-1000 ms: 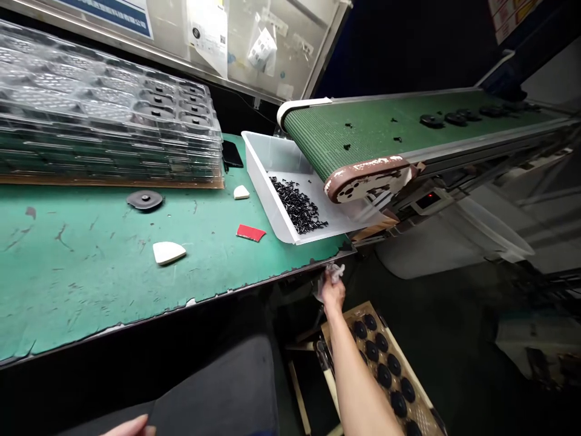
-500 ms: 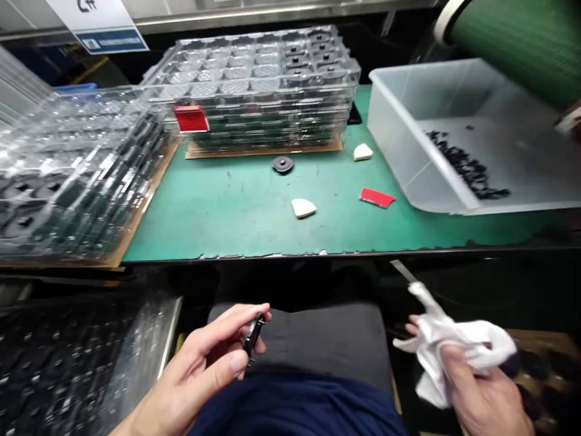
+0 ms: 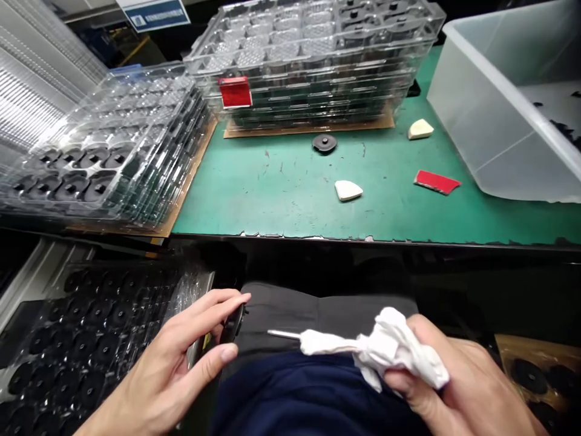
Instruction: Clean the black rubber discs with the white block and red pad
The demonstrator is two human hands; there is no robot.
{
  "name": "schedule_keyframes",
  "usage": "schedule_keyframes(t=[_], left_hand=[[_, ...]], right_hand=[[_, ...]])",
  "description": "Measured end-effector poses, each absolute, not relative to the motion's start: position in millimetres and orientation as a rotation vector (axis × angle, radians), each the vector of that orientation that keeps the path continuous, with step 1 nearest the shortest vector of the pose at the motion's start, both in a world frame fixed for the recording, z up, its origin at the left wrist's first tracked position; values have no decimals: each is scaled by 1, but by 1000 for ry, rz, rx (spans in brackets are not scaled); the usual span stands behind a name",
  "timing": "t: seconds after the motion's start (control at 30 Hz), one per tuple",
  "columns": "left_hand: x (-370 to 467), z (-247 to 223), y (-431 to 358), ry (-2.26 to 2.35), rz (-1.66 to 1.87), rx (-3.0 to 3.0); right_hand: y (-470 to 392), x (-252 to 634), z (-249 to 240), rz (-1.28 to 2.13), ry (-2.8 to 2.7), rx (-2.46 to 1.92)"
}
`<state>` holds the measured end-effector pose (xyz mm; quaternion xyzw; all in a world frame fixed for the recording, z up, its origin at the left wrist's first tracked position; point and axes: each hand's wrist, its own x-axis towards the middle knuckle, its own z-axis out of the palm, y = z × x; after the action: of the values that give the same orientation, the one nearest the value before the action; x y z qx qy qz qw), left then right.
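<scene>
Between the thumb and fingers of my left hand (image 3: 181,357) a small black round part (image 3: 234,322) is held nearly edge-on, above my lap. My right hand (image 3: 454,375) grips a thin metal-tipped tool (image 3: 284,333) whose handle is wrapped in white cloth (image 3: 385,348). Its tip points left toward the black part, with a gap between them. What kind of tool it is, I cannot make out under the cloth. On the green table (image 3: 281,206) lies a black disc (image 3: 324,143) with a small centre knob.
Stacked clear trays (image 3: 308,91) stand at the back, and another stack (image 3: 136,175) at the left. A tray of black discs (image 3: 91,339) sits low left. Two white wedges (image 3: 348,191), a red strip (image 3: 436,181) and a translucent bin (image 3: 490,115) are on the right. More discs (image 3: 529,375) lie low right.
My right hand has swung the cloth-wrapped tool leftward, so its tip is near the black part. My left hand has shifted slightly left in view, still holding the part. The view has turned left.
</scene>
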<state>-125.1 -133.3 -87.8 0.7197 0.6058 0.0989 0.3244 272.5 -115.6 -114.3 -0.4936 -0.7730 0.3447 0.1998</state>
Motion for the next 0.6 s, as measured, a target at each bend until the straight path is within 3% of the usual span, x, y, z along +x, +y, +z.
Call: schedule_keyframes(t=[0.6], left_hand=[[-101, -75, -131, 1672, 483, 1593]], right_hand=[[-102, 261, -105, 859, -2135, -1272]])
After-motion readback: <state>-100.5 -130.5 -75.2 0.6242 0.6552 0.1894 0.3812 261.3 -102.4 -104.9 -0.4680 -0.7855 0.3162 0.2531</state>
